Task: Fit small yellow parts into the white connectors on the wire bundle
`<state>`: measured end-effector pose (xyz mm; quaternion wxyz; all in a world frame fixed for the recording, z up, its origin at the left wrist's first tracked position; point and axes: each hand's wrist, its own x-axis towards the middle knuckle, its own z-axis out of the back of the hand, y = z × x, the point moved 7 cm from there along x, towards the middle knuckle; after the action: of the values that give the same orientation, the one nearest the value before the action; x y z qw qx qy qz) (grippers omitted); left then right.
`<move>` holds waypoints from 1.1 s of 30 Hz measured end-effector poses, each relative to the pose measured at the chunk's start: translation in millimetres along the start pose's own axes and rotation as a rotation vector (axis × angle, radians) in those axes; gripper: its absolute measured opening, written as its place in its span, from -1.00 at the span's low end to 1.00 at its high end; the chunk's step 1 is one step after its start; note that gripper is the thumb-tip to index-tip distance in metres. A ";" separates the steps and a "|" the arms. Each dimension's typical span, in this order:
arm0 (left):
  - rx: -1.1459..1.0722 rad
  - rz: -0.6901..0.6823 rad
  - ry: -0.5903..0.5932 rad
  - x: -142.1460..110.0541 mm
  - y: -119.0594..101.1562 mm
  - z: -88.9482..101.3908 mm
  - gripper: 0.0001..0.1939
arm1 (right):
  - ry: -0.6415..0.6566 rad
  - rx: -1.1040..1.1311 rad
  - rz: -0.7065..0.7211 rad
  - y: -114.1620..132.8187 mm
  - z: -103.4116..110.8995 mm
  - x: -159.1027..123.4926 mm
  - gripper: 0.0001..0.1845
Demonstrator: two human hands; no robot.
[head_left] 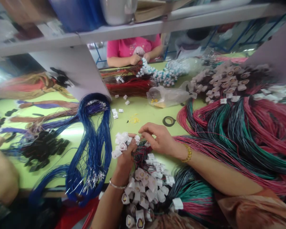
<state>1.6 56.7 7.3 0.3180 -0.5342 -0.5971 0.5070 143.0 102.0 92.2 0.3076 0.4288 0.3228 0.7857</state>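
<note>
My left hand (128, 151) is closed round several white plug connectors (122, 141), which stick out on its far side. Thin red and dark wires (141, 151) run from the grip. Just to the right, my right hand (158, 138) is held with thumb and fingers pinched beside one connector (137, 139); whatever is between the fingertips is too small to make out. Below both hands hangs a large bunch of white connectors (147, 187) on red, green and black wires. Small yellow pieces (134, 119) lie scattered on the green table (143, 111) ahead of the hands.
Blue wire bundles (90, 127) and black connectors (45, 146) lie at left. A black tape roll (169, 121) and a plastic bag (169, 95) lie ahead. Red, green and black wires (228, 133) fill the right. A person in pink (133, 49) works opposite, below a shelf (143, 28).
</note>
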 end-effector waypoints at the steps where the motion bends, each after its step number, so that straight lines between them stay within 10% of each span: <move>1: 0.006 0.002 -0.005 -0.5 -1.7 0.0 -0.75 | -0.008 -0.064 0.084 7.2 0.5 -0.7 -0.84; 7: -0.080 0.073 -0.023 -1.9 -0.1 -4.4 -0.69 | 0.074 -0.165 0.195 16.3 -10.0 -6.1 -0.77; 25: -0.111 0.000 -0.021 1.9 0.4 -2.2 -0.68 | -0.058 0.052 -0.132 -1.6 -11.9 -8.8 -0.84; 33: -0.150 0.030 -0.017 1.1 4.5 -3.2 -0.62 | 0.082 -0.208 0.002 9.1 -17.7 -4.2 -0.93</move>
<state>5.8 58.2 3.8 0.2644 -0.5612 -0.6278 0.4702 127.6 89.1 89.8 0.3362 0.3624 0.2514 0.8321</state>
